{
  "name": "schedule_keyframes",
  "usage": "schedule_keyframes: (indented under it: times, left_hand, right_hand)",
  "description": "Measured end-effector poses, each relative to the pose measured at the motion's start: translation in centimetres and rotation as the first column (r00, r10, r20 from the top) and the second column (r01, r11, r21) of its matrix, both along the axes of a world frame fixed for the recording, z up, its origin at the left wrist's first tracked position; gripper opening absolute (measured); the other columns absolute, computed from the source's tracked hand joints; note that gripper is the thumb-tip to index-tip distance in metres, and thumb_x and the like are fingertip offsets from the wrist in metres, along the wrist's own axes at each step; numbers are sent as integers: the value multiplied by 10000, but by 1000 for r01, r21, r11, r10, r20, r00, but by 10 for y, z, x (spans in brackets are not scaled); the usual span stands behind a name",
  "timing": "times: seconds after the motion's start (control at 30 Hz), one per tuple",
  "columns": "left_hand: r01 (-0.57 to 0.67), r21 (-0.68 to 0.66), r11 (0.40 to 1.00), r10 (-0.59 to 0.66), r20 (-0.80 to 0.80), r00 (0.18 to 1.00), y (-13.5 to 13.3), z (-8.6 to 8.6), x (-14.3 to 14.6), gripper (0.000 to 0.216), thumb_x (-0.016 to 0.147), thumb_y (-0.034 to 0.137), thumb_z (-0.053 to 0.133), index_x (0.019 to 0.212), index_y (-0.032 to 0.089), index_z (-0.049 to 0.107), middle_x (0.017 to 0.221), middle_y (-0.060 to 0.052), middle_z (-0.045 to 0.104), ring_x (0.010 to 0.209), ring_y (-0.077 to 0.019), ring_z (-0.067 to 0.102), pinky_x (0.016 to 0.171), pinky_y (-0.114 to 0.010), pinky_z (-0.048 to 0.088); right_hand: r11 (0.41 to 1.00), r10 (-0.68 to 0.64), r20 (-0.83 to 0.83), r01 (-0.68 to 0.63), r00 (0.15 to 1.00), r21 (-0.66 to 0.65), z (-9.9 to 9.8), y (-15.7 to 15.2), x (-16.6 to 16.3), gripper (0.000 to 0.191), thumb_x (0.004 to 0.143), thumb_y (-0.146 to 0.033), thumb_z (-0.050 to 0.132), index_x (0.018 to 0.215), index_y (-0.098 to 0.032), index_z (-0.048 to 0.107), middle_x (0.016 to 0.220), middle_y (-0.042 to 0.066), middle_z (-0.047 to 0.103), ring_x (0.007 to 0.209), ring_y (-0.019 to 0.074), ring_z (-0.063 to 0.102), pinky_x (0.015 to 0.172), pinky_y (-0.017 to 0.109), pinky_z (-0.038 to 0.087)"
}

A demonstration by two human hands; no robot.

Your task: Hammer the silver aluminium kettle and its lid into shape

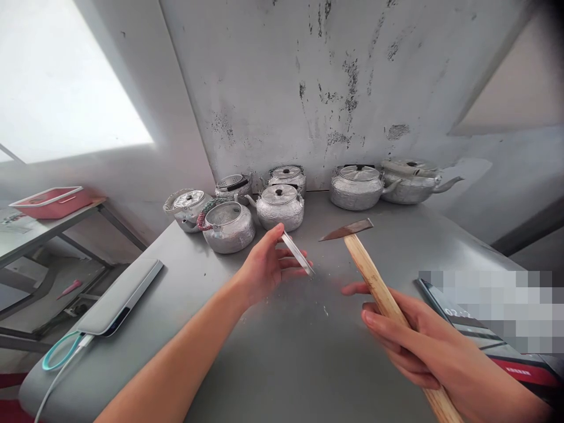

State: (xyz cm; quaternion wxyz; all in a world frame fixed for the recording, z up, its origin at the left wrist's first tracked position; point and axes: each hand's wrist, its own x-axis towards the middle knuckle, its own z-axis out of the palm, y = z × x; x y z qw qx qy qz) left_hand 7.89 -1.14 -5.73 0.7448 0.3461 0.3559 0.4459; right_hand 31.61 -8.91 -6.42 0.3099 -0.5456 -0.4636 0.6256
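My left hand (264,264) is closed on a thin metal lid (297,254), held tilted and almost edge-on above the table, with its flat face mostly hidden. My right hand (414,335) wraps round the wooden handle of a hammer (372,267). The hammer's dark, wedge-shaped metal head points left, to the right of the lid and apart from it. Beyond my left hand stands a silvery kettle (231,232) with an uncovered top and a red and green wrapped handle. A lidded kettle (279,208) with a black knob stands beside it.
More metal kettles (356,191) stand along the wall on the grey table (282,364). A power bank (121,299) with a cable lies at left, a phone (484,335) at right. A pink basket (53,202) sits on a side table.
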Motion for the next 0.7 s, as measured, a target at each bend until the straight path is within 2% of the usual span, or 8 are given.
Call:
schedule_keyframes:
  times: [0.07,0.23,0.37,0.5,0.6,0.7]
  left_hand:
    - [-11,-18,1000,11,1,1000,-1,2,0,376,948,553,530,938,178,550,895,-123,719,867,-259,734,847,-371,574]
    - [-51,-18,999,51,-21,998,0,4,-1,375,938,549,560,1049,192,593,844,-83,711,827,-250,743,852,-402,595]
    - [-55,0,999,54,-185,981,5,0,-4,446,930,572,562,1015,150,676,911,-109,727,786,-236,735,732,-355,620]
    - [-40,76,996,67,-397,915,9,-8,-4,546,908,651,550,1035,146,716,910,-117,734,737,-231,708,562,-312,599]
    - [-46,142,989,112,-504,856,10,-13,-3,541,915,669,511,1005,174,709,821,-76,704,662,-215,670,479,-294,554]
    - [-61,257,964,221,-658,720,10,-17,-6,533,924,680,463,842,194,664,662,-19,606,567,-177,590,443,-254,457]
  right_hand:
    - [1000,15,5,-15,1000,-2,-1,0,0,669,775,-668,713,1318,-294,603,596,-108,284,467,72,178,399,217,170]
    - [998,58,5,-58,998,-22,1,0,1,669,775,-677,707,1311,-293,596,587,-109,288,466,76,183,406,225,166]
    - [997,60,7,-60,998,-43,3,0,1,637,785,-670,706,1293,-299,603,595,-112,262,485,75,160,417,217,153]
    - [999,24,22,-23,999,-43,5,0,-1,643,772,-676,715,1279,-293,619,604,-112,250,497,71,130,423,209,127]
    - [999,16,39,-14,999,-30,7,0,0,655,761,-699,706,1264,-286,636,601,-108,269,485,70,154,415,208,152]
    - [1000,10,86,-12,996,23,7,2,5,640,775,-716,676,1243,-280,653,609,-86,349,466,76,224,397,211,207]
